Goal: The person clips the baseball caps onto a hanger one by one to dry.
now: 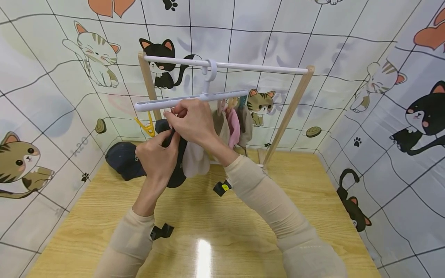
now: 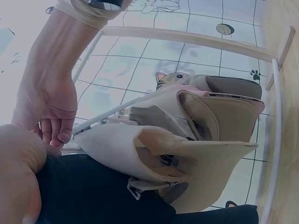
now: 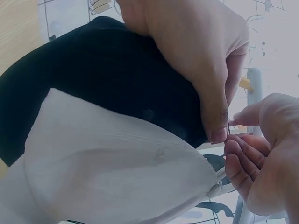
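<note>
My left hand grips a dark baseball cap by its edge, thumb against the cloth, just below the white hanger. Close against it, my right hand pinches a small thin piece at the cap's edge; its kind is mostly hidden by the fingers. An off-white cap hangs right beside the dark one. Beyond it, beige, pink and grey caps hang from the hanger on clips. A yellow clip dangles at the hanger's left end.
The hanger hooks over the white rail of a rack with wooden posts. A navy cap lies on the wooden table at the back left. Cat-patterned sheets surround the table.
</note>
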A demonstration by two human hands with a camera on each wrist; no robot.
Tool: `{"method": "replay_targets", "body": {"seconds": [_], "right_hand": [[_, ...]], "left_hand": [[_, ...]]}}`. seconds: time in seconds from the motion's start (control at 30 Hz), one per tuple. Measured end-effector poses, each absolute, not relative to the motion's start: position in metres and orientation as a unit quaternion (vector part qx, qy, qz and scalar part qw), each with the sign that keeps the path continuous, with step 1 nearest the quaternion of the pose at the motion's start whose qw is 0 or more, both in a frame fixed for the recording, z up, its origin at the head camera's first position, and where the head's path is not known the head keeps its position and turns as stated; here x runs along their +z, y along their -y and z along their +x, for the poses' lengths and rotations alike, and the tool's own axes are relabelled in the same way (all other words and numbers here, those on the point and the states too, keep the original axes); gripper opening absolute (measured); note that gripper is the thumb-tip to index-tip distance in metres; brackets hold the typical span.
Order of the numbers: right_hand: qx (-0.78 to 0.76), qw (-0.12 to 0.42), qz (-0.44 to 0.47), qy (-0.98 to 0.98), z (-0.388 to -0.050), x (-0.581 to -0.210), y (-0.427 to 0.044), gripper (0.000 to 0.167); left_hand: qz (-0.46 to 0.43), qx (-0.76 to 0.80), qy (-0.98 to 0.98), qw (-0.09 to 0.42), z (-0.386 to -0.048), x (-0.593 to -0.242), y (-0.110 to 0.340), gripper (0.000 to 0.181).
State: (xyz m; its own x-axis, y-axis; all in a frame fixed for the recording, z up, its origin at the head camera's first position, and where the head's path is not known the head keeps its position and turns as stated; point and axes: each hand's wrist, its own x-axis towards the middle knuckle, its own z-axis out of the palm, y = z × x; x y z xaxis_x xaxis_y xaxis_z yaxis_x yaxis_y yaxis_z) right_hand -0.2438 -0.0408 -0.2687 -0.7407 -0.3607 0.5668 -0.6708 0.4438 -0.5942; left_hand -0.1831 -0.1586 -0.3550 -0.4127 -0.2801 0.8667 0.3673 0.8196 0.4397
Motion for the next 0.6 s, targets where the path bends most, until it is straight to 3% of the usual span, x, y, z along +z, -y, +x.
{"method": "replay_targets", "body": {"seconds": [0.6], "right_hand": [[0.431, 0.165, 0.288, 0.839, -0.2462, -0.275, 0.0446, 0.03]], "left_hand": [[-0.022, -0.332, 0.788, 0.519, -0.1841, -0.3537, 0.1624, 0.027]]}}
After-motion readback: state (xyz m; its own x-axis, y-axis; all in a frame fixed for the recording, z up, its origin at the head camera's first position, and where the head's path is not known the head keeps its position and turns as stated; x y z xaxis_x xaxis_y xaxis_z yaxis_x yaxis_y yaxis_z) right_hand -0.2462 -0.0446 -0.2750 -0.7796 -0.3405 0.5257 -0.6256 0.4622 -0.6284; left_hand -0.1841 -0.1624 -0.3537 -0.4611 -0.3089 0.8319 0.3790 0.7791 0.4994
